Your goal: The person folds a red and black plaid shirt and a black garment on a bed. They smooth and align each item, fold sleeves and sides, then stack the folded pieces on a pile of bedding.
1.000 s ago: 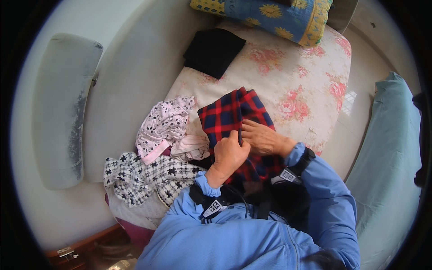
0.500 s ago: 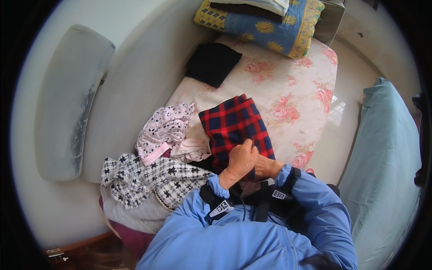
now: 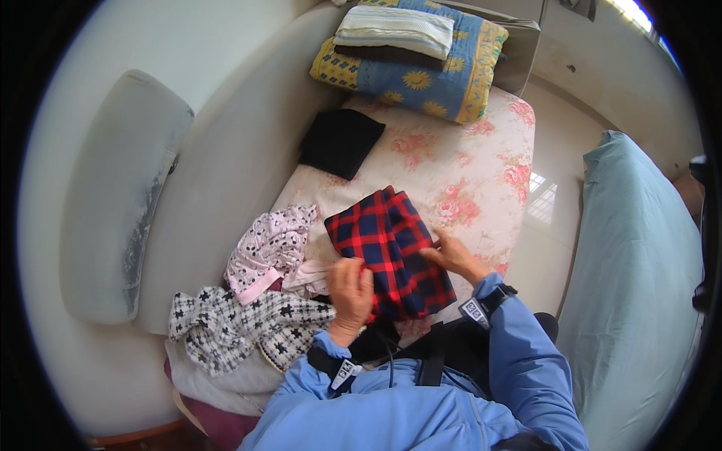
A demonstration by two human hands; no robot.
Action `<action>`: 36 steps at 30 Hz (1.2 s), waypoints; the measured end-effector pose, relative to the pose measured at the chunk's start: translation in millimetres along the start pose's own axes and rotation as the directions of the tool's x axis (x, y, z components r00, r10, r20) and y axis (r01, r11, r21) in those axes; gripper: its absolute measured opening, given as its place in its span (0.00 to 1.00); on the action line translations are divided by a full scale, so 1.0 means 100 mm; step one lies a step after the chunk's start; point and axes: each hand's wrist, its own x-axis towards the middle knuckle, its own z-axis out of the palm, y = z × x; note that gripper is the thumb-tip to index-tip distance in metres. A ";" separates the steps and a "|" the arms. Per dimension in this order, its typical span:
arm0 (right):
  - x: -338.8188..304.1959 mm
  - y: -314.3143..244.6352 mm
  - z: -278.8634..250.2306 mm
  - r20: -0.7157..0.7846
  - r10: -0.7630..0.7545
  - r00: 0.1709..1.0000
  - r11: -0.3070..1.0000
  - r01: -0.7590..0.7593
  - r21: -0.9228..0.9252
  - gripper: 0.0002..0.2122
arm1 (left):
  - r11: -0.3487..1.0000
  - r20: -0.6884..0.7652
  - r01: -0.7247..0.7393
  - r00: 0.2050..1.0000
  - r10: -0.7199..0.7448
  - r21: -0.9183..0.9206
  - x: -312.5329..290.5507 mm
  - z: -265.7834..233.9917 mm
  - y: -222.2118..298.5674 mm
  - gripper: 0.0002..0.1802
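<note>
A red and navy plaid cloth, folded into a thick rectangle, lies in front of me on the flowered bed sheet. At its left edge is my left hand, fingers loosely bent and held beside the fabric. My right hand reaches in from the other side, thumb and fingers apart, the fingertips touching the cloth's right edge. Left of the plaid cloth lie a crumpled pink printed garment and a black-and-white patterned garment. Farther off rests a folded black cloth.
A blue and yellow sunflower-print quilt sits at the bed's far end, with a folded white textile on top. A pale wall runs along the left. On the right stands something draped in light teal cloth, beyond a strip of floor.
My hands were close together over the near end of the plaid cloth. They have parted, the left to its left edge and the right to its right edge. The view has shifted.
</note>
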 end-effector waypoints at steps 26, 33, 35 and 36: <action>-1.17 0.10 0.33 -0.476 -0.162 0.864 0.985 0.110 -0.136 0.08 | 0.915 0.231 -0.397 0.898 0.374 0.064 0.32 0.63 0.20 0.41; -0.55 -0.12 0.26 -0.151 -0.689 0.709 0.578 0.411 -0.705 0.16 | 0.949 0.129 -0.299 0.950 0.286 0.097 0.27 0.82 0.16 0.17; -0.46 -0.15 0.28 -0.095 -0.675 0.732 0.556 0.420 -0.717 0.18 | 0.961 0.141 -0.270 0.956 0.259 0.066 0.40 0.89 0.18 0.15; -0.42 -0.16 0.28 -0.067 -0.680 0.730 0.560 0.459 -0.689 0.17 | 0.969 0.179 -0.241 0.957 0.227 0.056 0.45 0.90 0.20 0.15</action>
